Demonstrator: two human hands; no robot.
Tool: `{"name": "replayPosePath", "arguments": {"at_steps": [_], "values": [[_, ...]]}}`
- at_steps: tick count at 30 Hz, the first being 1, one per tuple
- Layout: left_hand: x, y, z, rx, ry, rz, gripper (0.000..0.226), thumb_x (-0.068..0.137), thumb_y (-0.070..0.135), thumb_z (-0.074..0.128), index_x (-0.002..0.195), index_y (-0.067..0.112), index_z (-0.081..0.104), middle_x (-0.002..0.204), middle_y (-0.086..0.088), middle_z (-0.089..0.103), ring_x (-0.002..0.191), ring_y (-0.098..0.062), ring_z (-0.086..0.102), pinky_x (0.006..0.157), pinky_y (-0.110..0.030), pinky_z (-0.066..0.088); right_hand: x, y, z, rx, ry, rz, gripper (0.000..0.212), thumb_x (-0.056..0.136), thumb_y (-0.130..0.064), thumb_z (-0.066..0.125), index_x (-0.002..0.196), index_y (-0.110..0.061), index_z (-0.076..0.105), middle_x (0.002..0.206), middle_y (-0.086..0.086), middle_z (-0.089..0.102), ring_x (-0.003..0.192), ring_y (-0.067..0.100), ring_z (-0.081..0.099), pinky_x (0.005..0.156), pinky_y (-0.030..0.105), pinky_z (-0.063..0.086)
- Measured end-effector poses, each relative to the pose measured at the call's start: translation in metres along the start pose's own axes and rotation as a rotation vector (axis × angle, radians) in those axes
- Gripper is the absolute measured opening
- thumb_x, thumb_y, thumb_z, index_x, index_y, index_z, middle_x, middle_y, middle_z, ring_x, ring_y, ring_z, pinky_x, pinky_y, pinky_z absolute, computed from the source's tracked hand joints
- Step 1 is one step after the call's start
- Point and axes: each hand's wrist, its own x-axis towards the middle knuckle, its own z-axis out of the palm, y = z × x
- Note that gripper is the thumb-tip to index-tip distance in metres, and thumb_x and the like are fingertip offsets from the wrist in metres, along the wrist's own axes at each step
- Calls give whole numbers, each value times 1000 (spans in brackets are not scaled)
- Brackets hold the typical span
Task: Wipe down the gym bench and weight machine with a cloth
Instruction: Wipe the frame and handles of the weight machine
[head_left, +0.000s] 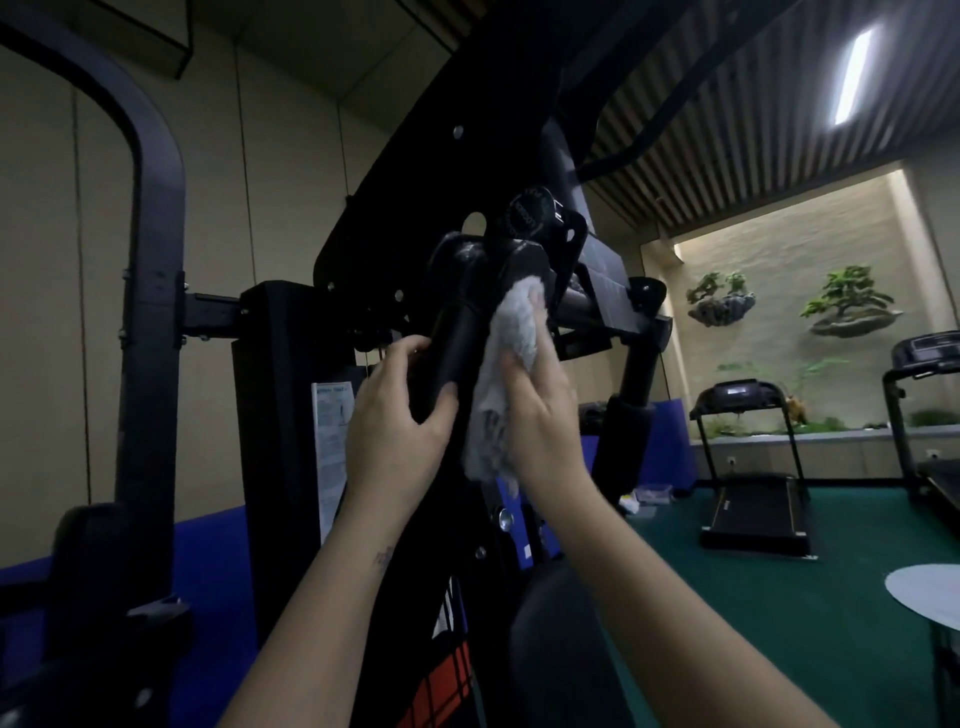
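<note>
**Dim foreground, bright back wall**

My feed is dark overall. I see 1 ceiling strip light (853, 75) glowing at upper right, blown out to white, and a lit alcove wall (779, 249) behind the plants, the brightest area. The black weight machine (467, 156) in front reads almost as a silhouette, with faint sheen on its rounded parts. The cloth (506, 374) looks soft and slightly smeared. Straight lines bow near the frame edges, and corners darken.

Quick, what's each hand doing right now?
Left hand: closed around the black machine arm.
Right hand: holding the cloth against that arm.
</note>
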Motion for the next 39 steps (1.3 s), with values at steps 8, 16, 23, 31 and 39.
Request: {"name": "replayPosePath", "arguments": {"at_steps": [8,16,23,31,39], "values": [[-55,46,-7,-645,-73,-87,30,87,41,37,115,48,46,108,37,59,108,11,54,80,-6,45,-50,-32,11,358,-313,124,58,87,-48,41,139,-22,39,142,4,43,130,13,43,111,37,33],[-9,48,-15,-242,165,38,42,92,15,51,133,18,39,97,24,51,83,25,51,63,4,38,-25,-5,7,123,62,168,37,82,-44,35,115,-38,50,124,-16,46,125,11,38,109,42,31],[94,64,9,257,-26,267,37,96,28,41,133,25,45,126,-2,54,114,-23,48,94,-43,40,-32,23,28,134,-101,240,48,100,-20,35,137,-38,10,104,-43,24,93,-32,28,77,-10,25],[132,91,19,226,-295,149,27,87,36,48,90,19,68,81,1,67,82,-17,61,75,-34,48,-31,31,28,118,-81,206,53,99,-21,37,143,-33,10,112,-43,19,121,-11,22,86,-4,20],[116,65,5,-38,-195,148,33,91,30,50,59,24,56,60,5,52,54,-2,47,53,-22,35,-35,31,25,102,-116,211,54,99,-20,36,144,-34,9,132,-24,26,127,-6,25,96,3,24]]}}
